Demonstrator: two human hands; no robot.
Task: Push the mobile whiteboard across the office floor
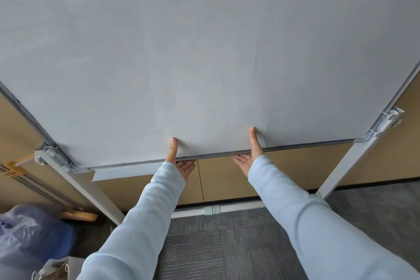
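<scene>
The mobile whiteboard [204, 52] fills the upper view, a blank white panel in a grey metal frame on white legs. My left hand [179, 161] grips its bottom edge, thumb flat on the front face and fingers curled under the frame. A little to the right, my right hand [250, 157] holds the same edge the same way, thumb pointing up the board. Both arms wear light blue sleeves. A narrow white pen tray [122, 171] hangs under the edge, left of my left hand.
Tan wooden wall panels [284, 170] stand close behind the board. Grey striped carpet tiles [216, 245] cover the floor. A blue plastic-wrapped bundle [29, 234] and a pale bag [56, 268] sit at lower left, next to the left leg [91, 193]. The right leg [341, 166] slants down.
</scene>
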